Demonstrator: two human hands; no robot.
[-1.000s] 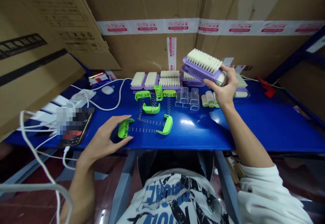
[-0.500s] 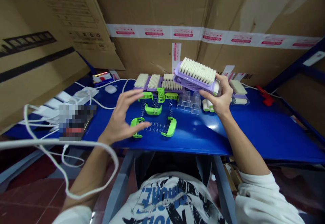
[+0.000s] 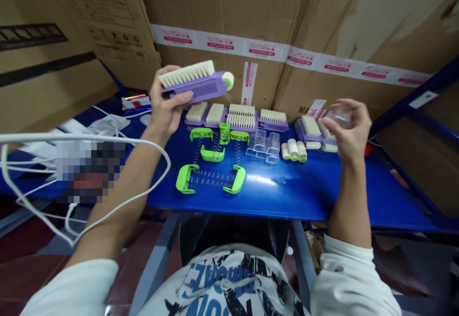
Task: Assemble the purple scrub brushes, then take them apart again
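My left hand (image 3: 165, 105) is closed around a purple brush (image 3: 204, 89) with cream bristles facing up, held above the back of the table. A white roller with a green end (image 3: 227, 81) sits at the brush's right end. Raised over the right side, my right hand (image 3: 353, 127) pinches a clear plastic piece (image 3: 340, 115), partly hidden by the fingers. Below the left hand lie bright green brackets (image 3: 234, 179) joined by metal springs (image 3: 211, 177). Clear plastic covers (image 3: 263, 146) stand beside them, with white rollers (image 3: 294, 149) to their right.
Several purple brushes (image 3: 242, 117) line the back of the table, and more brushes (image 3: 311, 127) lie near my right hand. White cables (image 3: 107, 140) and a power strip (image 3: 71, 132) take up the left. Cardboard (image 3: 222, 0) walls the back of the blue table (image 3: 287, 196).
The brush has passed from my right hand to my left, which rose and closed on it. My right hand moved right and now holds a clear plastic piece.
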